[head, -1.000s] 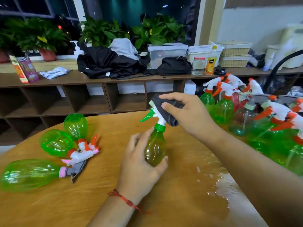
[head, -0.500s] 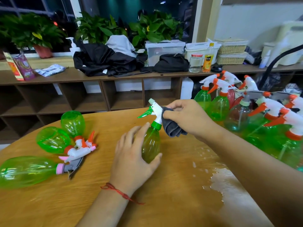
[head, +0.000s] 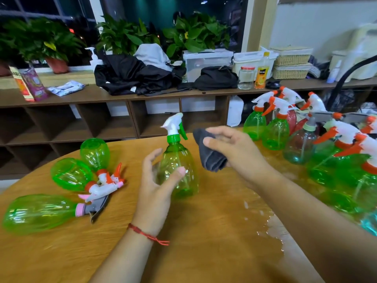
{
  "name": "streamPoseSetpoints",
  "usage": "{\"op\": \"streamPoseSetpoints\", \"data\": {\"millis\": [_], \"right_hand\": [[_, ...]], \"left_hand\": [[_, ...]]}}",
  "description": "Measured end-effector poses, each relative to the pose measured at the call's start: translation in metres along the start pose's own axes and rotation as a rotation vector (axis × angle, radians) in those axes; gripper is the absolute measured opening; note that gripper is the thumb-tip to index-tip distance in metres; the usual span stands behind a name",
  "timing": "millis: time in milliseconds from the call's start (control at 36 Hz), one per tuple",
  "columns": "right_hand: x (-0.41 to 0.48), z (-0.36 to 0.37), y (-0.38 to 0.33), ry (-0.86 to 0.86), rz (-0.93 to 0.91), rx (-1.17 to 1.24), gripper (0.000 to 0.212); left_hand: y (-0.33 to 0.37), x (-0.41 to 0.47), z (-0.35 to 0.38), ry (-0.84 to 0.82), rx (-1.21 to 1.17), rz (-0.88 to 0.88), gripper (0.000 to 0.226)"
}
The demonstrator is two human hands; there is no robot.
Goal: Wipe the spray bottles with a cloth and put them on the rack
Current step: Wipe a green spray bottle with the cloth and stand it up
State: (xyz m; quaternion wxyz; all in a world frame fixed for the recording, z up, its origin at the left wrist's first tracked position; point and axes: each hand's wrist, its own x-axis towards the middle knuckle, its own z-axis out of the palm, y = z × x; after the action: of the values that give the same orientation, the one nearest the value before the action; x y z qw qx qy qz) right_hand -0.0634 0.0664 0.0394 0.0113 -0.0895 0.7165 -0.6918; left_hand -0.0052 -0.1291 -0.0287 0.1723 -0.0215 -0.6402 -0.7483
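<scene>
Curling round the green spray bottle (head: 183,156), the left hand (head: 154,193) is holding it upright on the table (head: 204,242); the right hand (head: 234,148) is gripping a dark cloth (head: 210,156) beside it, seemingly apart.

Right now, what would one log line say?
left hand: holds upright clear green plastic spray bottle | right hand: holds dark grey cloth, beside bottle, not touching

In my left hand (head: 155,188): bottle (head: 179,160), upright on table (head: 204,248).
In my right hand (head: 232,148): cloth (head: 210,156).
Left of both: three bottles (head: 71,174), lying.
Right of both: standing bottles (head: 275,131), perhaps racked.
</scene>
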Motion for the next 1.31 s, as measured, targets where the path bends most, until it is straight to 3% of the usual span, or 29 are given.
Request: {"op": "streamPoseSetpoints", "data": {"millis": [56,167,250,389,472,583,667,778,833,972,1111,1250,1306], "right_hand": [[-0.006,0.002,0.011,-0.038,-0.015,-0.057,0.024],[-0.018,0.004,0.024,-0.053,-0.082,-0.064,0.027],[-0.025,0.004,0.026,-0.034,-0.124,-0.043,0.027],[-0.027,0.005,0.028,-0.045,-0.176,-0.090,0.028],[-0.021,0.002,0.017,0.118,-0.370,-0.208,0.031],[0.001,0.000,-0.003,0.258,-0.688,-0.575,0.030],[0.011,0.009,-0.005,0.207,-0.729,-0.749,0.028],[0.012,0.018,-0.003,0.003,-0.853,-0.847,0.028],[0.018,0.010,-0.008,-0.008,-0.864,-0.836,0.027],[0.027,-0.001,-0.009,0.224,-0.810,-0.725,0.028],[0.015,0.015,0.001,0.017,-0.944,-0.787,0.029],[0.027,-0.003,-0.005,0.282,-0.816,-0.641,0.029],[0.022,0.006,-0.001,0.215,-0.835,-0.670,0.029]], "left_hand": [[-0.003,0.001,0.003,-0.017,-0.195,-0.049,0.064],[-0.010,-0.001,0.006,-0.011,-0.232,-0.061,0.050],[-0.008,-0.006,0.006,-0.066,-0.134,-0.051,0.048],[-0.001,-0.008,0.010,-0.061,0.073,0.013,0.062],[0.003,-0.012,0.012,-0.063,0.174,0.070,0.063],[0.003,-0.017,0.013,-0.115,0.340,0.109,0.069],[0.000,-0.018,0.013,-0.126,0.380,0.110,0.071],[0.002,-0.018,0.013,-0.119,0.378,0.160,0.067],[0.006,-0.018,0.015,-0.114,0.342,0.152,0.066],[0.013,-0.020,0.019,-0.102,0.295,0.140,0.065],[0.013,-0.018,0.020,-0.069,0.301,0.109,0.061],[0.020,-0.021,0.023,-0.064,0.297,0.102,0.061],[0.018,-0.019,0.021,-0.055,0.289,0.101,0.061]]}}
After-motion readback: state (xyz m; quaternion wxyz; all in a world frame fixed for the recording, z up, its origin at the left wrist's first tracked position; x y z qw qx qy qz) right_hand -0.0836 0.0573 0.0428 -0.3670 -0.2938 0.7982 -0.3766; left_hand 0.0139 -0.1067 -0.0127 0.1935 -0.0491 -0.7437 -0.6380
